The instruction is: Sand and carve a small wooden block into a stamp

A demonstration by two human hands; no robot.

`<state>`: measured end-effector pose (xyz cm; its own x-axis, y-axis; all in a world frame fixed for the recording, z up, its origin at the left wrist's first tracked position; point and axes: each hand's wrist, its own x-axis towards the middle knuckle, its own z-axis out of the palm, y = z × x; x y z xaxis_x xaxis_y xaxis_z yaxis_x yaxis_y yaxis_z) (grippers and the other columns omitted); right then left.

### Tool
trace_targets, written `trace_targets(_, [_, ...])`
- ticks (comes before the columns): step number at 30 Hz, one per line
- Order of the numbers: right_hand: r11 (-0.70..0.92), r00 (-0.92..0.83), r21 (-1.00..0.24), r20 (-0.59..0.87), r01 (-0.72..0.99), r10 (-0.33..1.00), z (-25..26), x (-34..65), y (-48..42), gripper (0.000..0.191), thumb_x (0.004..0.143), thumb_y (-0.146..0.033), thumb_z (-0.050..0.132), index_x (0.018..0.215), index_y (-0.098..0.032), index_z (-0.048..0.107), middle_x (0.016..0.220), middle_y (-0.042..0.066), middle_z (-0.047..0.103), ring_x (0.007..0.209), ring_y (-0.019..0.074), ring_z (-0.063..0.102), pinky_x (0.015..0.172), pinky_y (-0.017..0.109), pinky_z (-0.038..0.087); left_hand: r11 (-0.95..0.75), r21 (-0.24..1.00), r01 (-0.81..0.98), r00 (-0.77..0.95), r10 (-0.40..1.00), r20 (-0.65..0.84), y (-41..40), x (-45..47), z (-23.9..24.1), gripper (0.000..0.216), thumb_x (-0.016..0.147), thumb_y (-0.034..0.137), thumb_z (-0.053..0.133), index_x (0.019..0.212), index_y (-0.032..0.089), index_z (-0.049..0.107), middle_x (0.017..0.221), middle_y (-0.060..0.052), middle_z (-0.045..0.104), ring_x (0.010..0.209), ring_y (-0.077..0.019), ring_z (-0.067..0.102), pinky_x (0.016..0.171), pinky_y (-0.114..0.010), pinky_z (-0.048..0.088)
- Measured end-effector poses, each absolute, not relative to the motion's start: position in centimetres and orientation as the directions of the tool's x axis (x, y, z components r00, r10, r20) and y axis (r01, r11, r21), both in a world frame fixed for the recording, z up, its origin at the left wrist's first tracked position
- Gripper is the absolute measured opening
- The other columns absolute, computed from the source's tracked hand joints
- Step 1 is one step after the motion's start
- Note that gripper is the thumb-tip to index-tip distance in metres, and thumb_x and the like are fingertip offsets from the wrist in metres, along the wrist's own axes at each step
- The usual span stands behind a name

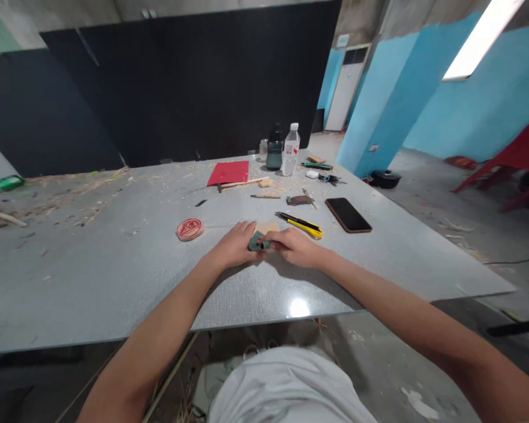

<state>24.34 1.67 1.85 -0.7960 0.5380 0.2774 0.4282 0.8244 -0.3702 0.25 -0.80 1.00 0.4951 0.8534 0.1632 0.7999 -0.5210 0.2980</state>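
Observation:
In the head view, a dark green piece of what looks like sandpaper, curled at one end, lies between my hands over the table's near middle. My right hand pinches its curled end. My left hand is closed around the left side of a pale wooden piece, whose far part shows past the fingers; the rest is hidden. Left of my hands lies a round wooden disc with a red carved design. Just beyond my right hand are a yellow utility knife and a black one beside it.
A phone lies to the right. Farther back are a brown sandpaper scrap, a carving tool, a small hammer, a red sheet, a water bottle and a dark bottle. Wood shavings litter the grey table.

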Motion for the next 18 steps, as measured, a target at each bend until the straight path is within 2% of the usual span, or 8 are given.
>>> trace_targets(2, [0.834, -0.810, -0.392, 0.285, 0.389, 0.512, 1.7, 24.3, 1.5, 0.031, 0.096, -0.013, 0.052, 0.117, -0.019, 0.073, 0.095, 0.007, 0.080, 0.084, 0.0218, 0.070, 0.074, 0.029, 0.042, -0.521, 0.312, 0.795, 0.497, 0.853, 0.159, -0.7, 0.2, 1.0, 0.083, 0.087, 0.053, 0.079, 0.154, 0.016, 0.047, 0.139, -0.018, 0.062, 0.131, -0.0383, 0.057, 0.112, -0.050, 0.049])
trace_targets(7, [0.734, -0.673, -0.321, 0.296, 0.598, 0.678, 1.9, 24.3, 2.6, 0.033, 0.095, -0.013, 0.052, 0.119, -0.017, 0.074, 0.095, 0.010, 0.079, 0.081, 0.0224, 0.067, 0.073, 0.029, 0.039, -0.533, 0.374, 0.759, 0.515, 0.843, 0.155, -0.6, -0.2, 1.1, 0.095, 0.087, 0.061, 0.079, 0.161, 0.018, 0.040, 0.151, -0.019, 0.056, 0.141, -0.0394, 0.051, 0.121, -0.054, 0.043])
trace_targets(12, [0.814, -0.790, -0.374, 0.265, 0.444, 0.552, 2.3, 24.2, 1.6, 0.033, 0.095, -0.013, 0.052, 0.120, -0.018, 0.074, 0.094, 0.008, 0.079, 0.081, 0.0209, 0.066, 0.073, 0.029, 0.038, -0.527, 0.420, 0.738, 0.510, 0.844, 0.163, -0.4, -0.6, 0.8, 0.091, 0.084, 0.055, 0.082, 0.159, 0.019, 0.044, 0.144, -0.017, 0.059, 0.137, -0.0386, 0.054, 0.118, -0.054, 0.046])
trace_targets(14, [0.812, -0.796, -0.401, 0.263, 0.423, 0.545, 2.2, 24.3, 1.7, 0.030, 0.097, -0.014, 0.051, 0.116, -0.017, 0.074, 0.092, 0.008, 0.078, 0.080, 0.0204, 0.065, 0.072, 0.028, 0.037, -0.519, 0.439, 0.734, 0.506, 0.848, 0.158, -0.4, -0.7, 0.9, 0.092, 0.082, 0.052, 0.084, 0.158, 0.019, 0.045, 0.142, -0.017, 0.060, 0.135, -0.0384, 0.055, 0.117, -0.054, 0.047])
trace_targets(18, [0.719, -0.673, -0.363, 0.267, 0.593, 0.690, 2.0, 24.8, 3.4, 0.026, 0.100, -0.017, 0.051, 0.113, -0.016, 0.074, 0.093, 0.009, 0.077, 0.080, 0.0215, 0.064, 0.072, 0.029, 0.035, -0.487, 0.478, 0.731, 0.492, 0.862, 0.125, -0.4, -0.7, 1.3, 0.101, 0.081, 0.058, 0.084, 0.164, 0.020, 0.039, 0.152, -0.018, 0.055, 0.143, -0.0394, 0.049, 0.122, -0.055, 0.042])
